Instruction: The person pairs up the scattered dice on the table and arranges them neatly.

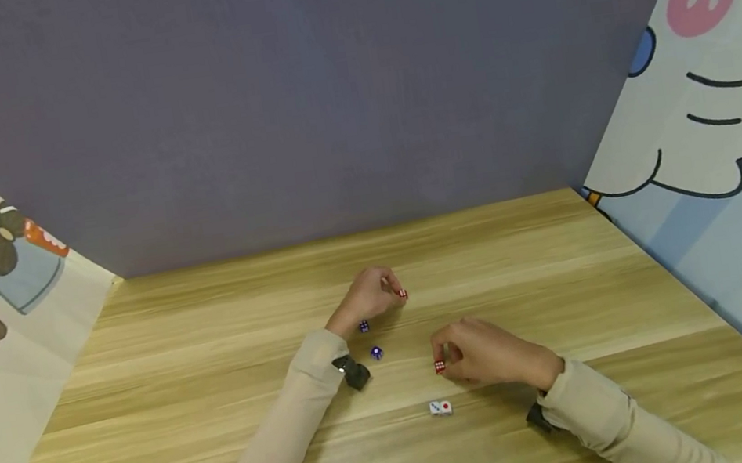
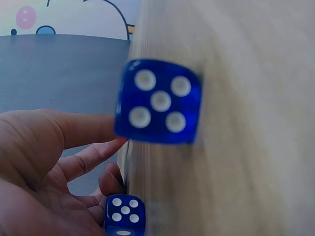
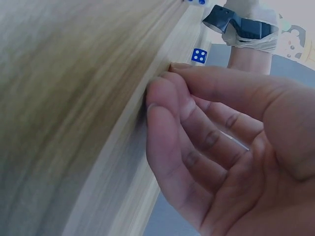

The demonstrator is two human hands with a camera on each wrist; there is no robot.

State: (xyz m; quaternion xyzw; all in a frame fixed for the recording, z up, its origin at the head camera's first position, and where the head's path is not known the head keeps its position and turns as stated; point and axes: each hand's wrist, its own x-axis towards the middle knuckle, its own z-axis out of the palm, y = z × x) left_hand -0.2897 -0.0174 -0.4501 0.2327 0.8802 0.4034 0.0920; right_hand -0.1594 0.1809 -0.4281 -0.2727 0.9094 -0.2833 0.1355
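My left hand [image 1: 370,295] pinches a small red die [image 1: 403,294] between thumb and finger, farther out on the table. Nearer and to the right, my right hand [image 1: 490,349] pinches another red die [image 1: 440,366] by its fingertips. Two blue dice lie by the left wrist: one blue die [image 1: 365,326] and a closer blue die [image 1: 377,352]. In the left wrist view a blue die [image 2: 160,101] covers part of the fingertips, where only a speck of red shows. The right hand's own fingers mostly hide its die in the right wrist view.
Two white dice [image 1: 441,408] sit side by side on the wooden table [image 1: 184,368], just nearer than the right hand. A dark grey panel [image 1: 323,96] rises behind the table, and cartoon-printed walls [image 1: 707,137] flank it. Each wrist wears a dark camera [image 1: 355,374].
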